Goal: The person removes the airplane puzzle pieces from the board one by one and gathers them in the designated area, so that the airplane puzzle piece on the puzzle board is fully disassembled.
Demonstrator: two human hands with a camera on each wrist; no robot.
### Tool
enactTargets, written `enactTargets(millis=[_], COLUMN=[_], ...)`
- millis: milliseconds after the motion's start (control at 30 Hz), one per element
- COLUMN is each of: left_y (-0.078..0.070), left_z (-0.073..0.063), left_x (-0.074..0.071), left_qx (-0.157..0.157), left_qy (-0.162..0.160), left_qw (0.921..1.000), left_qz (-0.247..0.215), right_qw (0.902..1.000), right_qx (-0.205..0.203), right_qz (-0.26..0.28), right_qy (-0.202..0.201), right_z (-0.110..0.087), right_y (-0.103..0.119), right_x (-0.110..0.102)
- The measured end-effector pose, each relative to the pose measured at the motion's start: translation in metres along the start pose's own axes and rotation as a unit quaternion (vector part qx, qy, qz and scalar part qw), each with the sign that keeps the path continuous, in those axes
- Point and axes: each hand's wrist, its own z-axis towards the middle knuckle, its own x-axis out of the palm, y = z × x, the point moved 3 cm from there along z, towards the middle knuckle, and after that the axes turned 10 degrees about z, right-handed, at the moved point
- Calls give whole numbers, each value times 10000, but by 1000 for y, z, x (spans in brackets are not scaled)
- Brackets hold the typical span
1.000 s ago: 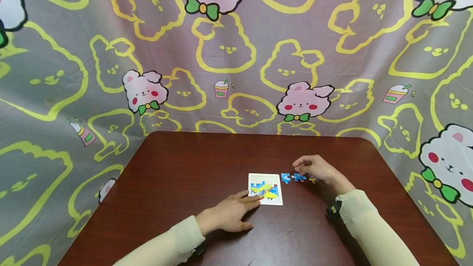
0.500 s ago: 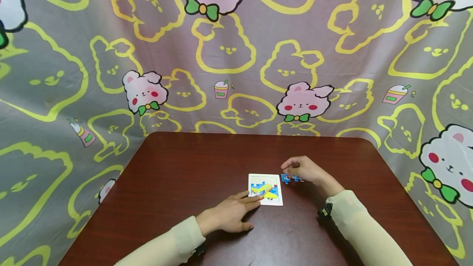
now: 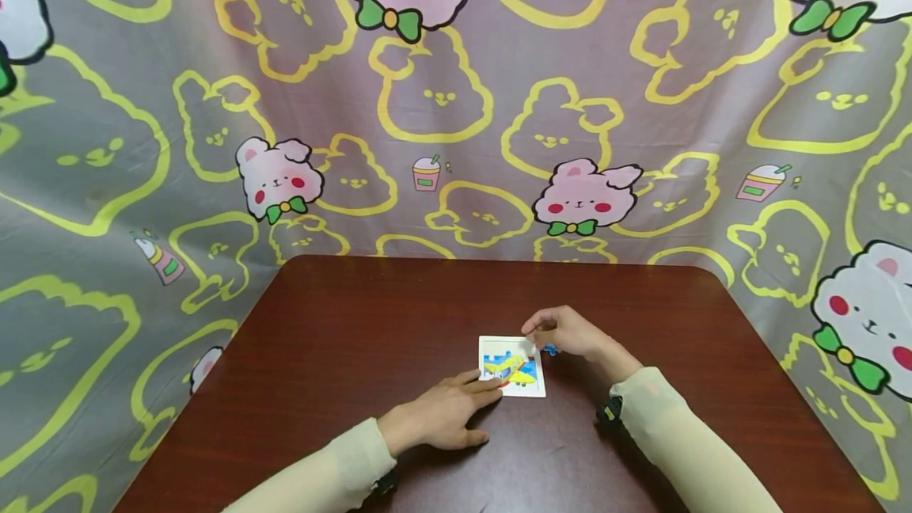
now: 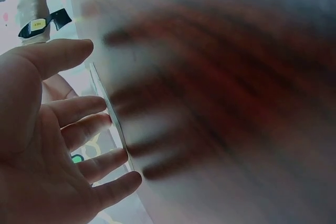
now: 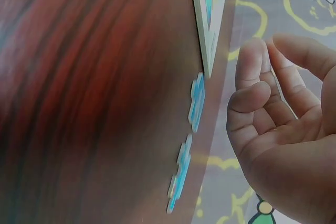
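A square puzzle board (image 3: 523, 390) with a white frame lies on the table, showing a yellow airplane on blue, partly filled in. My left hand (image 3: 445, 412) rests palm down with straight, spread fingers; its fingertips touch the board's left edge. Over the board's upper right corner hovers my right hand (image 3: 570, 332), fingers loosely bent, with nothing seen between them. In the right wrist view, two blue jigsaw pieces (image 5: 197, 103) (image 5: 180, 177) lie in a row beside the board, below that hand (image 5: 278, 108). From the head, the right hand hides most of the pieces.
The dark brown wooden table (image 3: 385, 315) has rounded far corners. A grey curtain (image 3: 492, 149) printed with yellow outlines and rabbit faces hangs behind and along the sides.
My right hand has moved left, from above the farther pieces to the board's upper right corner. The left hand and the board have stayed put.
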Motion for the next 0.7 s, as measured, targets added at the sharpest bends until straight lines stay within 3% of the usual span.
enactTargets(millis=[700], left_y=[1], left_z=[2], left_x=[0], left_qx=[24], left_qy=[-54], left_qw=[10000], left_qz=[-13], right_qw=[9976], right_qx=[-382], right_qz=[276], right_qy=[502], right_z=[9], right_y=[10], right_x=[36])
